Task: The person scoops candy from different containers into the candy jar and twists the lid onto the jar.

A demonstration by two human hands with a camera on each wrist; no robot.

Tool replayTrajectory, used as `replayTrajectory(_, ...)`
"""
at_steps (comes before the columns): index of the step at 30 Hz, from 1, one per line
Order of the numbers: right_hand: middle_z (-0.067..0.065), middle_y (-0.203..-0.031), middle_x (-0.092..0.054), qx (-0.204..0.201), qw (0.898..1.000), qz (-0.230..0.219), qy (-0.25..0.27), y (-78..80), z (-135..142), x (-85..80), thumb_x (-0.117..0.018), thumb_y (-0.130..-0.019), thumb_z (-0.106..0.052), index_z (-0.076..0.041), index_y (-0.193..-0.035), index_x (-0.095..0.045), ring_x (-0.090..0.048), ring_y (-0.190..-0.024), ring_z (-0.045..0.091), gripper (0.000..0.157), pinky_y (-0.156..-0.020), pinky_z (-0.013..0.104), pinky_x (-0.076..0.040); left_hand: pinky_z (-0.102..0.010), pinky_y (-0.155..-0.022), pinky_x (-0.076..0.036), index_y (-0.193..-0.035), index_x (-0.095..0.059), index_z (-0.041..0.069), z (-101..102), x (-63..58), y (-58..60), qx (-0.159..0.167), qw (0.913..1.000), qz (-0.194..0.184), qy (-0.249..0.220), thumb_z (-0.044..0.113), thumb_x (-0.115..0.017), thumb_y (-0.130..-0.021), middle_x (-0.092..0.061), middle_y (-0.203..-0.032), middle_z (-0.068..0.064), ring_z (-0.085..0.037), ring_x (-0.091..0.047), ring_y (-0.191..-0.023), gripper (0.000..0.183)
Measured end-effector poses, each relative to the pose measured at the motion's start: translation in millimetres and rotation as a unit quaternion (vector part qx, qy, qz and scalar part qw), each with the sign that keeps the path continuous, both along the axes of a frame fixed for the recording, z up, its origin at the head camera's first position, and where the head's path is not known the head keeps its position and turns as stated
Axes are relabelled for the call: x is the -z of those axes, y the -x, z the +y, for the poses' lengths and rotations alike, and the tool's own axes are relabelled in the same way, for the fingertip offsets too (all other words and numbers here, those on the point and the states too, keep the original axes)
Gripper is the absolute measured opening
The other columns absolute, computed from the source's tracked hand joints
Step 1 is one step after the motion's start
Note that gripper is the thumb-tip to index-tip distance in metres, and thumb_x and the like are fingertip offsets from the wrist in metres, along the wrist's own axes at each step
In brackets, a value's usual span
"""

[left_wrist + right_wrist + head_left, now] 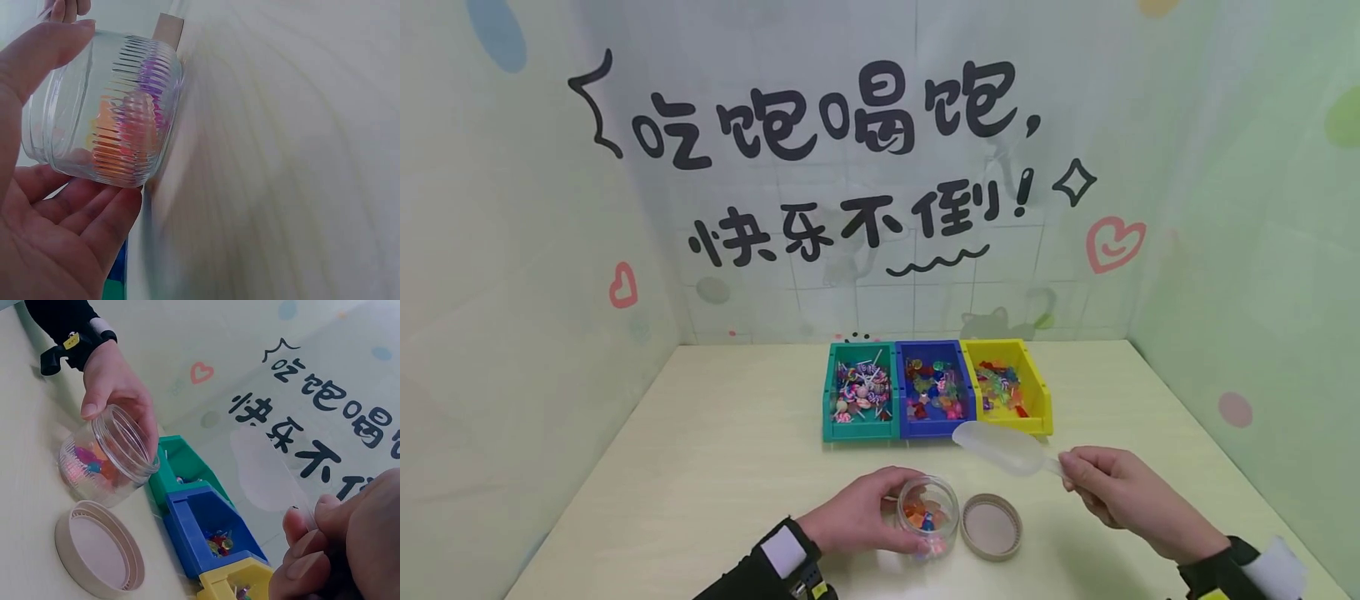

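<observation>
My left hand (pixel 876 512) grips a clear ribbed jar (pixel 942 500) from its left side, fingers behind and thumb in front. The jar stands upright and uncapped on the table. Orange, pink, purple and blue candies (pixel 128 125) lie in its lower part. Just right of the jar, its beige lid (pixel 992 527) rests with the hollow side up. In my right hand (pixel 1131 496) is a translucent white scoop (pixel 1003 448), pinched by the handle between thumb and fingers. The scoop's bowl hangs above the table, in front of the yellow bin (pixel 1041 400); no candy shows in it.
Left of the yellow bin stand a blue bin (pixel 936 428) and a green bin (pixel 861 431), side by side. Lollipops (pixel 862 389) fill the green one; small colourful candies lie in the other two. Printed wall panels (pixel 880 308) enclose the pale wooden table (pixel 730 433).
</observation>
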State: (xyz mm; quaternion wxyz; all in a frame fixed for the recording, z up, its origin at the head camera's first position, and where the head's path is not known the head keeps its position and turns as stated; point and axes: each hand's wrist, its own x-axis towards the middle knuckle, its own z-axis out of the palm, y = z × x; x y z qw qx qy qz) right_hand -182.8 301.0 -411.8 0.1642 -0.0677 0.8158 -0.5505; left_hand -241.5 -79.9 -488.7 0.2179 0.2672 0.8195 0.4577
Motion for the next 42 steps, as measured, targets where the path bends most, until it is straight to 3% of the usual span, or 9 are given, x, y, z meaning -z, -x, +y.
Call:
replayTrajectory(5,-0.003,-0.072,-0.044,0.023,1.0,-0.001,-0.007,0.3,12,6.9,-0.049,-0.119,-0.035,-0.006,-0.1,-0.064,-0.036,-0.06,0.01,0.037,-0.053,0.024,-0.031,-0.038,-0.117,-0.054,-0.151,-0.063,0.022,0,0.0,-0.1,0.001,1.0,-0.001,-0.008,0.032,-0.097,-0.085,-0.069,-0.143,0.005,-0.017,-0.063,-0.135,0.075)
replayTrajectory(16,-0.005,-0.077,-0.05,0.068,0.997,-0.002,-0.041,0.6,42,33.6,-0.048,-0.119,-0.034,-0.004,-0.1,-0.064,-0.05,-0.069,0.007,0.039,-0.059,0.021,-0.04,-0.048,-0.119,-0.054,-0.152,-0.063,0.025,-1,-0.5,-1.0,-0.005,0.9999,-0.015,-0.001,0.033,-0.098,-0.085,-0.068,-0.144,0.006,-0.02,-0.063,-0.136,0.076)
replayTrajectory(27,-0.002,-0.078,-0.05,0.116,0.989,-0.03,-0.089,0.7,61,57.1,-0.047,-0.119,-0.033,-0.003,-0.099,-0.063,-0.049,-0.069,0.008,0.04,-0.057,0.021,-0.038,-0.047,-0.119,-0.053,-0.149,-0.064,0.026,-1,0.8,0.4,0.003,1.0,-0.006,-0.003,0.035,-0.096,-0.086,-0.069,-0.139,0.009,-0.017,-0.063,-0.133,0.071)
replayTrajectory(34,-0.003,-0.073,-0.05,0.142,0.981,-0.029,-0.129,1.9,68,70.8,-0.046,-0.119,-0.032,0.005,-0.102,-0.063,-0.047,-0.064,0.009,0.045,-0.055,0.023,-0.037,-0.047,-0.12,-0.052,-0.15,-0.063,0.026,-2,0.7,0.0,0.0,1.0,-0.004,-0.002,0.035,-0.096,-0.086,-0.068,-0.141,0.009,-0.018,-0.062,-0.134,0.073)
replayTrajectory(42,-0.003,-0.071,-0.051,0.15,0.977,-0.018,-0.151,1.0,71,81.0,-0.048,-0.119,-0.03,-0.002,-0.097,-0.068,-0.047,-0.063,0.011,0.04,-0.058,0.025,-0.04,-0.048,-0.12,-0.052,-0.15,-0.063,0.026,-1,1.0,-0.3,-0.004,0.9999,-0.013,-0.001,0.035,-0.096,-0.086,-0.068,-0.141,0.011,-0.018,-0.062,-0.134,0.072)
